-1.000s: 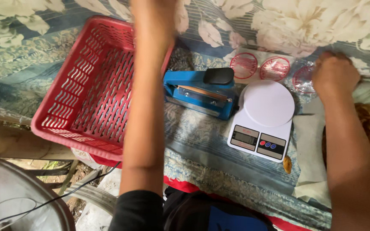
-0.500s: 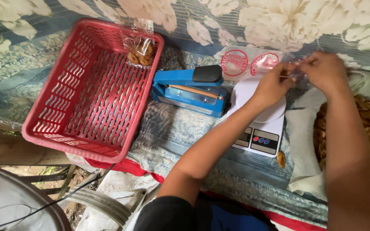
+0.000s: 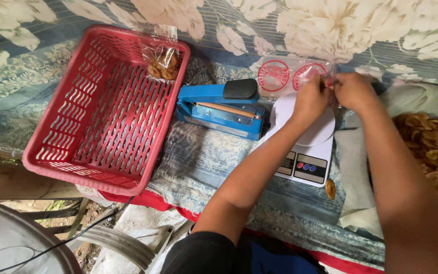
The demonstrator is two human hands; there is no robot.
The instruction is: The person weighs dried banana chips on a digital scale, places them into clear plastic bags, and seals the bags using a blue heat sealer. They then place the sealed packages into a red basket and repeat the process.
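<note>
Two hands, the left hand [image 3: 311, 97] and the right hand [image 3: 353, 90], are closed together on a clear plastic bag [image 3: 325, 80] held above a white kitchen scale [image 3: 305, 147]. A blue heat sealer [image 3: 221, 109] is set just left of the scale. Farther left, a red basket [image 3: 92, 152] is seen with a packet of snacks [image 3: 161, 63] at its far rim.

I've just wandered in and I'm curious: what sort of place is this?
Probably a small home snack-packing spot: a blue heat sealer, a white digital kitchen scale and a red slotted plastic basket holding a clear bag of fried snacks sit on a flowered cloth.
</note>
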